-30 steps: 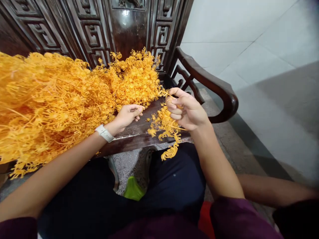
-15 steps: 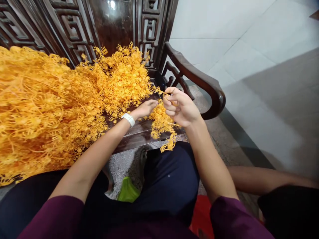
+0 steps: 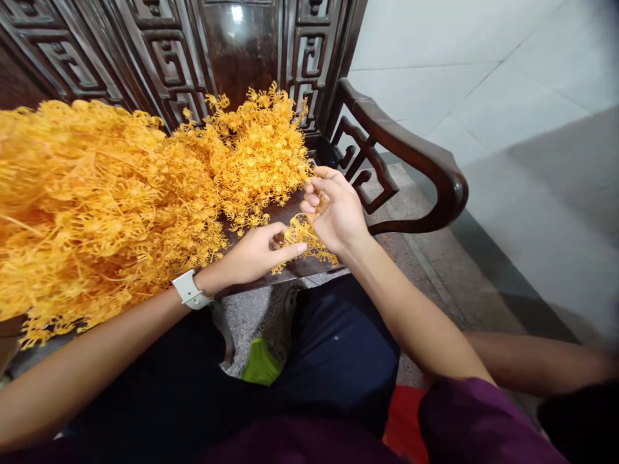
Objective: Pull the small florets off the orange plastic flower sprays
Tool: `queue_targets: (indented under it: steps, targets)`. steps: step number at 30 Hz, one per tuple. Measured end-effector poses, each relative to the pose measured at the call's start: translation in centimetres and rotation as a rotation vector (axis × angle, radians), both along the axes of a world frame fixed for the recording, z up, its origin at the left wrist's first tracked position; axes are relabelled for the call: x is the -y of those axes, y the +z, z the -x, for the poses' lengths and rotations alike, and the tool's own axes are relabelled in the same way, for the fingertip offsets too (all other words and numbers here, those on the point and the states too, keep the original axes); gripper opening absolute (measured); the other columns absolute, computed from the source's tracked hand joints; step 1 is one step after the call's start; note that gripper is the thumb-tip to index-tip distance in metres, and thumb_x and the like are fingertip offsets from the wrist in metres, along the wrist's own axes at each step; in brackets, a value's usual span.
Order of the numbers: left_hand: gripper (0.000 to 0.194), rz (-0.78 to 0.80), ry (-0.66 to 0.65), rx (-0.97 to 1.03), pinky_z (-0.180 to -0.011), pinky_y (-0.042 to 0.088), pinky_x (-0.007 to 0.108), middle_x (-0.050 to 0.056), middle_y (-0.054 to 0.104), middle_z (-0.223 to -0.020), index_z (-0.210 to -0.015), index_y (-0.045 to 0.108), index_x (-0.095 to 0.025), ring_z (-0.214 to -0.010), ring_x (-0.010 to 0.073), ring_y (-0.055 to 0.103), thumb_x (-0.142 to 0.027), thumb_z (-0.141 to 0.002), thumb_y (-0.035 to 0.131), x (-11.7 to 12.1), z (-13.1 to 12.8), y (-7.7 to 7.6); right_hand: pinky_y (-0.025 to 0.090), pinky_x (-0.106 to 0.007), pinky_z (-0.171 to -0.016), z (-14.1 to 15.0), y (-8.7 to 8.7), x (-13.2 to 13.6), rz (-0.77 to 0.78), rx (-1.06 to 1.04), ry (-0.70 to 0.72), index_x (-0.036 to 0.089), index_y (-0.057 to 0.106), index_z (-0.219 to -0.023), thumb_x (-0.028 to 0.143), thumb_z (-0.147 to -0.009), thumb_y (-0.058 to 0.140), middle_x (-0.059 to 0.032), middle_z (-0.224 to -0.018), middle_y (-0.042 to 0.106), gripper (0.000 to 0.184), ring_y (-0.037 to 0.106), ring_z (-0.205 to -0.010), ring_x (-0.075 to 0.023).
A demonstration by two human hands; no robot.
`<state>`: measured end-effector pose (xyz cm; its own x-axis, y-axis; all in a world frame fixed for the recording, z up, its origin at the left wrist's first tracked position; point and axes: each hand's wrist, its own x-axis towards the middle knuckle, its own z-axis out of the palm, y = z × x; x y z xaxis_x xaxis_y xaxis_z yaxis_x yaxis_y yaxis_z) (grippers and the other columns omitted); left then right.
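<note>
In the head view, the only one, the left hand (image 3: 256, 253) has just dropped away from the right hand's fingertips to the front of the seat (image 3: 285, 216), its thumb now spread out toward the right palm. The right hand (image 3: 336, 209) has come in closer to the heap (image 3: 120, 187) of orange flowers, and the stem that ran clear from its fingers half a second ago no longer shows distinctly. The small bunch (image 3: 300, 227), which trailed over the seat's edge toward the knee, now shows only between and behind the two hands. For the work in hand, this seems to mean a change of hold, with both hands gathered about the small bunch. The left forearm, with its watch (image 3: 192, 290), slants in from the lower left; the hand lies low, fingers curled and thumb apart, with nothing visibly gripped. The right forearm rises from the lower right, left of the armrest (image 3: 401, 142), wrist up and palm turned inward. Its thumb and fingers draw together at the heap's edge; whether they pinch a stem I cannot tell.
</note>
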<state>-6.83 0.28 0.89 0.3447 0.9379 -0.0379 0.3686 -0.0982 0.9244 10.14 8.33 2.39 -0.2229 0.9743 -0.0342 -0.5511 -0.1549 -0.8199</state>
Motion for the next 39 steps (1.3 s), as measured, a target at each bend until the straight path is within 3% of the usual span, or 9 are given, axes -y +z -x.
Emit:
queue_targets:
  steps: [6, 16, 20, 23, 26, 29, 32, 35, 39]
  targets:
    - [0.023, 0.036, 0.013, 0.037, -0.064, 0.040, 0.027, 0.000, 0.061, -0.081, -0.094, 0.067, -0.017, -0.070, 0.0133, 0.052, -0.040, -0.098, 0.068, 1.0, 3.2, 0.9, 0.045, -0.026, -0.061, 2.2, -1.5, 0.6, -0.088, 0.089, 0.053, 0.027, 0.053, -0.103, 0.024, -0.085, 0.075, 0.0037, -0.080, 0.058, 0.029, 0.051, -0.066, -0.0109]
    - [0.023, 0.060, 0.127, 0.191, -0.083, 0.050, 0.032, 0.006, 0.073, -0.093, -0.095, 0.070, -0.018, -0.087, 0.0177, 0.066, -0.040, -0.093, 0.075, 0.4, 8.0, 2.1, 0.053, -0.028, -0.066, 0.5, -2.5, -1.2, -0.168, 0.274, -0.004, 0.027, 0.053, -0.104, 0.030, -0.084, 0.080, -0.0001, -0.091, 0.068, 0.034, 0.059, -0.073, -0.0134]
    - [0.019, 0.049, 0.334, 0.260, -0.086, 0.051, 0.034, 0.005, 0.073, -0.090, -0.096, 0.070, -0.020, -0.087, 0.0193, 0.067, -0.034, -0.087, 0.079, -0.2, 8.9, 2.4, 0.051, -0.025, -0.060, 0.0, -2.3, -1.2, -0.082, 0.280, 0.096, 0.026, 0.056, -0.105, 0.026, -0.085, 0.081, -0.0020, -0.100, 0.074, 0.032, 0.062, -0.074, -0.0123]
    - [0.016, 0.033, 0.375, 0.135, -0.087, 0.049, 0.035, 0.005, 0.072, -0.089, -0.087, 0.071, -0.020, -0.087, 0.0198, 0.064, -0.035, -0.086, 0.076, -0.7, 9.3, 2.3, 0.055, -0.026, -0.064, -0.2, -2.0, -0.9, -0.039, 0.237, 0.240, 0.024, 0.059, -0.111, 0.023, -0.085, 0.083, -0.0051, -0.112, 0.077, 0.036, 0.065, -0.077, -0.0121]
    - [0.028, 0.050, 0.273, -0.046, -0.085, 0.047, 0.037, 0.005, 0.070, -0.087, -0.083, 0.070, -0.019, -0.086, 0.0212, 0.062, -0.046, -0.092, 0.069, -0.9, 8.9, 1.6, 0.061, -0.028, -0.077, -0.1, -1.5, -0.2, -0.054, 0.188, 0.404, 0.024, 0.061, -0.124, 0.016, -0.081, 0.085, -0.0063, -0.124, 0.078, 0.050, 0.070, -0.086, -0.0134]
    - [0.037, -0.033, 0.209, -0.094, -0.089, 0.047, 0.039, 0.007, 0.071, -0.102, -0.100, 0.070, -0.019, -0.095, 0.0228, 0.063, -0.056, -0.096, 0.068, -0.6, 7.3, 0.6, 0.063, -0.028, -0.083, 0.2, -0.9, 0.7, -0.071, 0.137, 0.552, 0.024, 0.060, -0.133, 0.013, -0.081, 0.085, -0.0070, -0.128, 0.078, 0.059, 0.074, -0.091, -0.0140]
    - [0.041, -0.057, 0.113, 0.072, -0.094, 0.050, 0.038, 0.009, 0.071, -0.117, -0.120, 0.067, -0.020, -0.107, 0.0233, 0.065, -0.055, -0.098, 0.068, -0.4, 5.1, -0.4, 0.063, -0.027, -0.082, 0.6, -0.5, 1.4, -0.061, 0.116, 0.681, 0.023, 0.060, -0.137, 0.012, -0.083, 0.084, -0.0081, -0.126, 0.079, 0.060, 0.076, -0.093, -0.0149]
    - [0.036, 0.027, -0.039, 0.347, -0.092, 0.053, 0.035, 0.009, 0.074, -0.105, -0.119, 0.071, -0.019, -0.099, 0.0209, 0.069, -0.050, -0.104, 0.062, -0.3, 3.2, -1.0, 0.064, -0.026, -0.075, 0.8, -0.3, 1.7, -0.056, 0.106, 0.752, 0.023, 0.060, -0.140, 0.013, -0.084, 0.081, -0.0083, -0.128, 0.079, 0.060, 0.074, -0.082, -0.0132]
    - [0.032, 0.159, 0.093, 0.506, -0.069, 0.051, 0.028, 0.001, 0.069, -0.076, -0.117, 0.073, -0.018, -0.067, 0.0138, 0.063, -0.046, -0.102, 0.067, -0.2, 2.5, -1.0, 0.065, -0.031, -0.080, 0.3, -0.5, 1.4, -0.094, 0.094, 0.785, 0.024, 0.054, -0.146, 0.012, -0.078, 0.085, -0.0106, -0.140, 0.073, 0.076, 0.075, -0.086, -0.0153]
